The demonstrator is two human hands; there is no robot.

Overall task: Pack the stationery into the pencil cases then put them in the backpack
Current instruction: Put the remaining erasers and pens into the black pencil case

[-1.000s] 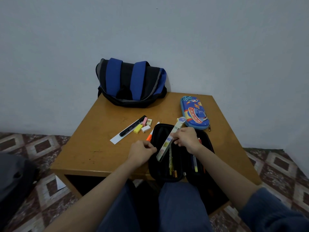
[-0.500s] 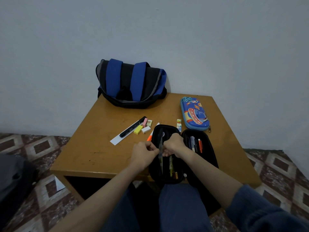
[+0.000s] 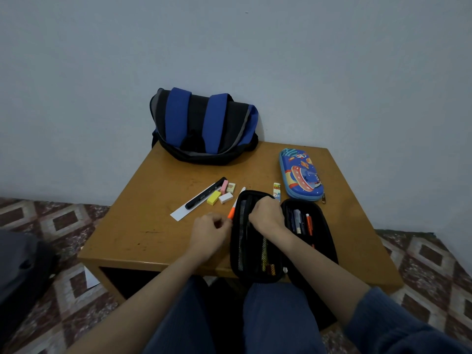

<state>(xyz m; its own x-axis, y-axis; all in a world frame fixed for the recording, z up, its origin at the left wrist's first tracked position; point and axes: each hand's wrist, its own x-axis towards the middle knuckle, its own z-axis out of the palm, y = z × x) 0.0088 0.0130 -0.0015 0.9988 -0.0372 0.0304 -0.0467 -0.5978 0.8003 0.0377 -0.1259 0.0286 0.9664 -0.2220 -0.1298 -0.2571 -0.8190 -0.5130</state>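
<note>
Glossy wooden table [image 3: 153,238] bears a soft black pencil case [image 3: 325,244]; right fingers [image 3: 259,204] grip its mesh [image 3: 242,241], left fingers' [image 3: 220,224] state unclear.

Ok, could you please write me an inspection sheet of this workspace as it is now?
Surface: brown wooden table against a pale wall.
Job's things: open black zip pencil case at the near edge, pens inside; closed blue printed hard pencil case far right; blue-and-black backpack at the back.
Clutter: black pen on a white strip, yellow eraser, white eraser, orange-white pen, left of the black case.
Hands: left hand curled beside the black case; right hand curled inside it; grips hidden.
Cables: nothing seen.
Surroundings: patterned tile floor; dark object at left.
</note>
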